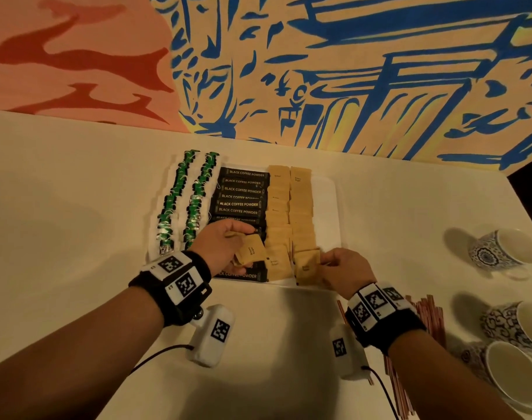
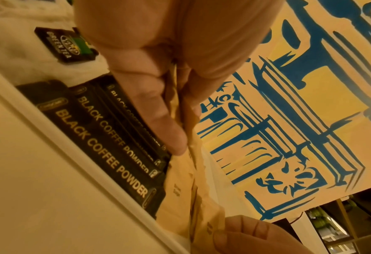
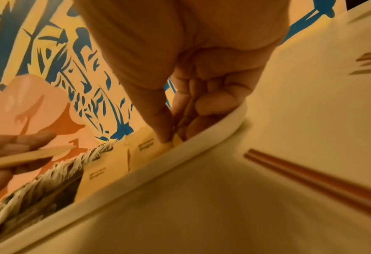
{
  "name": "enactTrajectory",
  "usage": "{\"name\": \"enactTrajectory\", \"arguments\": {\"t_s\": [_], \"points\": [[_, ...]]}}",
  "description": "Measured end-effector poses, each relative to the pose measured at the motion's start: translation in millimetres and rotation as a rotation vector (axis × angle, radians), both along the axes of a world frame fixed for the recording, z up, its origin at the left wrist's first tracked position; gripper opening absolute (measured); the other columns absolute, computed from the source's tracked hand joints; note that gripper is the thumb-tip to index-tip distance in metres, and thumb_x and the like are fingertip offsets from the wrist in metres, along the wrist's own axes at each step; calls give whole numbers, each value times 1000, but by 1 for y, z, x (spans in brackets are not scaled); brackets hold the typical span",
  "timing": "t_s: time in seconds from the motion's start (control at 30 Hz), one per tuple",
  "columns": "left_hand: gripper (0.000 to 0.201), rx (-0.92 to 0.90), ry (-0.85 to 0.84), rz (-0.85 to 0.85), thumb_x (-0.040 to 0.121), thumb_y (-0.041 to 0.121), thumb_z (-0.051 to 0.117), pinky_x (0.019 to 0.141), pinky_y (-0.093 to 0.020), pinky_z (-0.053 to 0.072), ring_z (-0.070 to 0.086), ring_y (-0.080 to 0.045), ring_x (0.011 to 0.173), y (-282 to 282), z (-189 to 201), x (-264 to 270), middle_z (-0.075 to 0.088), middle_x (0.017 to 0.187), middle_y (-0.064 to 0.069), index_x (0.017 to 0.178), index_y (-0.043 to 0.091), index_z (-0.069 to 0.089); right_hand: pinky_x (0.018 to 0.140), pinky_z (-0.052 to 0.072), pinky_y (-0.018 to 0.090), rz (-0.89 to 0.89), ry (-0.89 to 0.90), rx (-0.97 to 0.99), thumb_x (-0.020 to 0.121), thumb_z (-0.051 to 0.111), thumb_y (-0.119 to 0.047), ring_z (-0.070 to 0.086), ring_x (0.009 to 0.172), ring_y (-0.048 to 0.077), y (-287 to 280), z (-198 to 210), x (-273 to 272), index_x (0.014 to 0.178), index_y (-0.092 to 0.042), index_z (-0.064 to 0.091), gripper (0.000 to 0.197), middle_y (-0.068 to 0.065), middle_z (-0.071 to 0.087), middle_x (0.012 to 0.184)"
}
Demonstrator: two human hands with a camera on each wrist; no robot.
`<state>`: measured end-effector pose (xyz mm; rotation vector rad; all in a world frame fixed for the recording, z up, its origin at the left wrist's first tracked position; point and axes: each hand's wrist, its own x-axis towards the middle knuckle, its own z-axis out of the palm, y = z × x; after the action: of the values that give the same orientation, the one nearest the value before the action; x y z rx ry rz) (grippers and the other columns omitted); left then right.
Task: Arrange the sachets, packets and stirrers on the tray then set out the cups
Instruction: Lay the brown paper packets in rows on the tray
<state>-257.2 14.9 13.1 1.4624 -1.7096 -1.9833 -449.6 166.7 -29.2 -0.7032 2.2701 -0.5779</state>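
A white tray (image 1: pixel 327 207) holds two rows of green tea bags (image 1: pixel 183 204), a column of black coffee sachets (image 1: pixel 240 192) and two columns of brown sugar packets (image 1: pixel 289 207). My left hand (image 1: pixel 228 247) hovers over the near end of the coffee column, gripping a few brown sugar packets (image 1: pixel 252 253) between thumb and fingers (image 2: pixel 158 111). My right hand (image 1: pixel 323 263) pinches the corner of a brown sugar packet (image 1: pixel 307 268) lying at the front of the right column, close to the tray rim (image 3: pixel 180 154). Thumb and forefinger meet on that packet (image 3: pixel 149 147).
A bundle of brown stirrers (image 1: pixel 431 316) lies on the table under my right wrist. Three patterned cups lie on their sides at the right: (image 1: pixel 501 250), (image 1: pixel 513 325), (image 1: pixel 513 374). A painted wall stands behind the tray. The tray's right strip is bare.
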Motion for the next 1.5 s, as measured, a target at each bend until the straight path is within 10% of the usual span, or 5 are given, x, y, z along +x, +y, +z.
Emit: {"name": "enactTrajectory", "arguments": {"t_s": [0.37, 1.23, 1.37, 1.5], "points": [[18, -1, -15, -35, 98, 9, 48, 52, -33, 59, 69, -30, 75, -2, -10, -2, 63, 106, -14, 99, 21, 61, 65, 44, 26, 73, 23, 102, 62, 83, -44, 57, 81, 9, -5, 8, 11, 93, -31, 49, 48, -10, 60, 87], [26, -44, 60, -55, 93, 2, 54, 56, -36, 60, 64, -22, 84, 10, -5, -18, 54, 105, -2, 101, 26, 59, 66, 46, 23, -26, 73, -180, 89, 61, -37, 58, 78, 8, -3, 14, 9, 105, -27, 54, 21, -5, 62, 89], [33, -26, 123, -43, 90, 0, 58, 52, -34, 58, 62, -23, 91, 17, -3, -22, 56, 107, -2, 114, 22, 55, 81, 49, 25, 30, -96, -338, 91, 56, -40, 61, 91, 8, -16, 23, 23, 103, -31, 61, 16, -11, 64, 97], [40, 6, 160, -18, 86, 2, 64, 50, -31, 56, 63, -22, 91, 22, -3, -24, 58, 112, -7, 119, 21, 53, 58, 53, 24, 45, -385, -406, 87, 67, -17, 64, 67, 8, -24, 29, 36, 96, -35, 65, 19, -7, 70, 80]]}}
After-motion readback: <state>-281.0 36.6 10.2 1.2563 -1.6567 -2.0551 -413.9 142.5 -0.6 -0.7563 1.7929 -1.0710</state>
